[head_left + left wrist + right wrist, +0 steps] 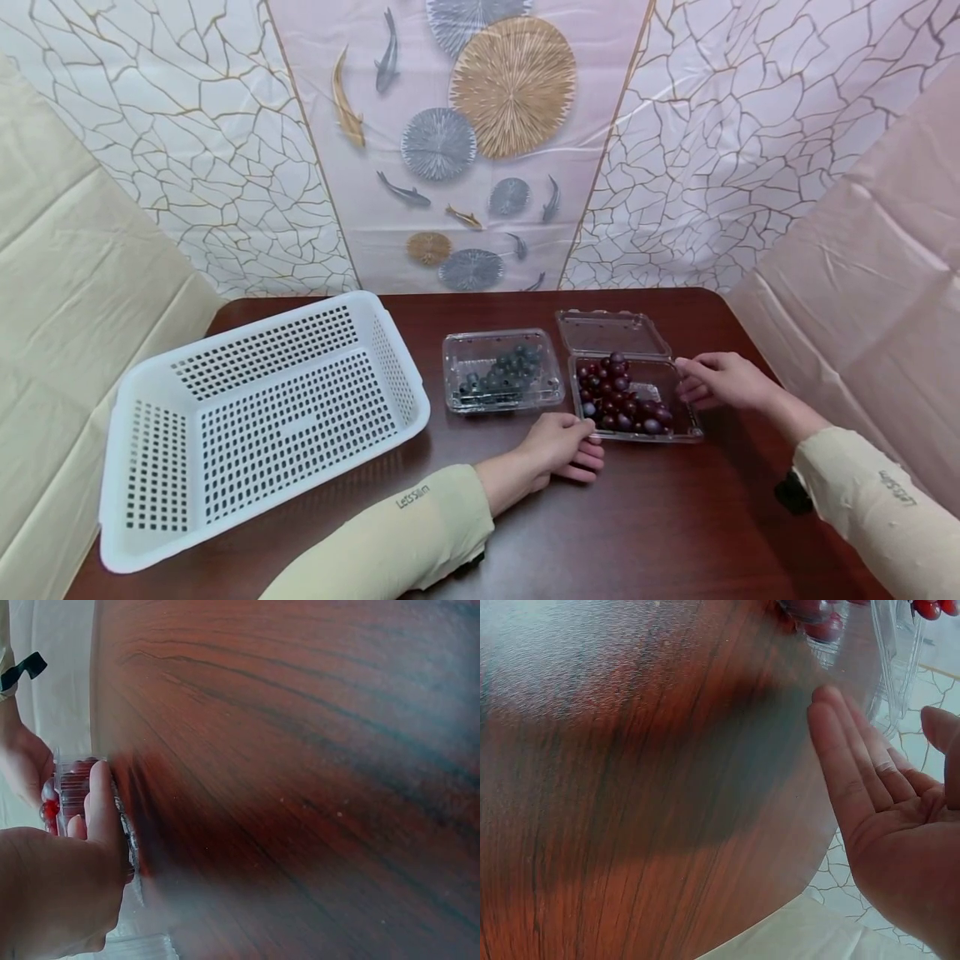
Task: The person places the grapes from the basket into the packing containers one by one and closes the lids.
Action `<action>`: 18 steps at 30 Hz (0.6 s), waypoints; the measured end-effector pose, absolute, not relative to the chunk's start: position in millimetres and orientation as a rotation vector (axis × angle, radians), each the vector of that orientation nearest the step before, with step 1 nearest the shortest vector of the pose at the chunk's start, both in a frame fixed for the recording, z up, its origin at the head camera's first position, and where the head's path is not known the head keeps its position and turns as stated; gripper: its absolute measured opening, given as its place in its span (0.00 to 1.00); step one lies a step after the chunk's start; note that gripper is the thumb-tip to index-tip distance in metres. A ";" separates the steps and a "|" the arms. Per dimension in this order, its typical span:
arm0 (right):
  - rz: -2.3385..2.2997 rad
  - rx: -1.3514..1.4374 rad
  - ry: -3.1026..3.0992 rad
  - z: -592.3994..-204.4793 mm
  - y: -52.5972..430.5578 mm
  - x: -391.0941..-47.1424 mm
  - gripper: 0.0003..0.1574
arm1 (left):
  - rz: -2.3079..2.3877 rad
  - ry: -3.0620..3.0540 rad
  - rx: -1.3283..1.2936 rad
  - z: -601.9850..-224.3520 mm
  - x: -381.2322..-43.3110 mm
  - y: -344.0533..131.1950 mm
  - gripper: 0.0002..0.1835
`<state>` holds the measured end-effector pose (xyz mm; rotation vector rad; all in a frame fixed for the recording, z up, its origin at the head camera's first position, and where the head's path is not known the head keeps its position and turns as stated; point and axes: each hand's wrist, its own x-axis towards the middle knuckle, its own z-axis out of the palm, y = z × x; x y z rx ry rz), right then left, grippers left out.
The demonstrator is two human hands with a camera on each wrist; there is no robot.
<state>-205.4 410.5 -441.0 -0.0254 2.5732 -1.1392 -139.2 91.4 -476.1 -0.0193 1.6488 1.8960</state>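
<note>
A clear plastic clamshell box (686, 435) stands at the right of the table with its lid (611, 333) folded back behind it. Dark red grapes (618, 396) fill mostly its left and middle part. At the front left corner of this box is my left hand (555, 446), its thumb by the rim and its fingers extended along the front wall. My right hand (723, 379) is at the right wall, fingers straight and thumb apart in the right wrist view. Left of the grapes, a second clear clamshell box (468, 404) holds dark blue-green grapes (513, 367); its lid looks closed.
A large white perforated plastic basket (416, 408) stands tilted in angle on the left of the dark wooden table (540, 533). Patterned cloth (517, 192) hangs behind the table, and plain cloth panels (877, 250) flank both sides.
</note>
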 end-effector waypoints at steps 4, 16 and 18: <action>-1.165 -0.033 2.601 -442.3 407.2 -212.9 0.38 | 1.899 1.645 -0.021 -475.8 -140.3 90.2 0.14; -1.358 0.028 2.420 -447.4 400.0 -233.9 0.52 | 1.884 1.652 -0.017 -475.5 -140.9 89.9 0.14; -1.444 0.035 2.363 -449.0 399.9 -237.3 0.53 | 1.882 1.652 -0.016 -475.6 -141.2 90.0 0.14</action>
